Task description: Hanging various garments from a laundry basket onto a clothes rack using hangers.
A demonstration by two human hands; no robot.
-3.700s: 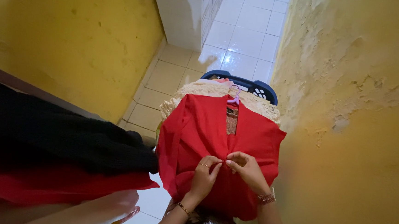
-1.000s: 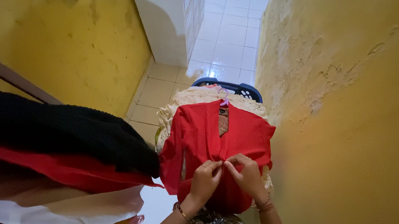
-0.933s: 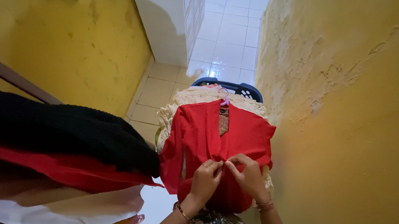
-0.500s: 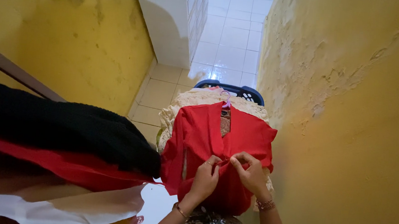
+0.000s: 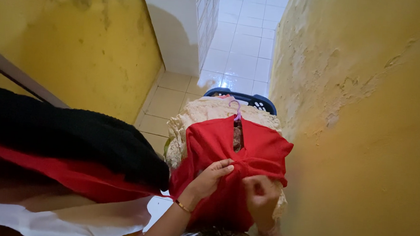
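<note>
Both hands (image 5: 235,185) pinch the red garment (image 5: 218,147), fingertips buried in folds.

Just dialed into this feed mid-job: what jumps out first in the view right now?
The bright red garment at center frame, on a pink hanger, with the left hand and right hand both pinching its front. Beneath it lies a cream lace fabric over a dark blue laundry basket on the tiled floor. At left, black and red clothes hang close to the camera, between yellow walls.
</note>
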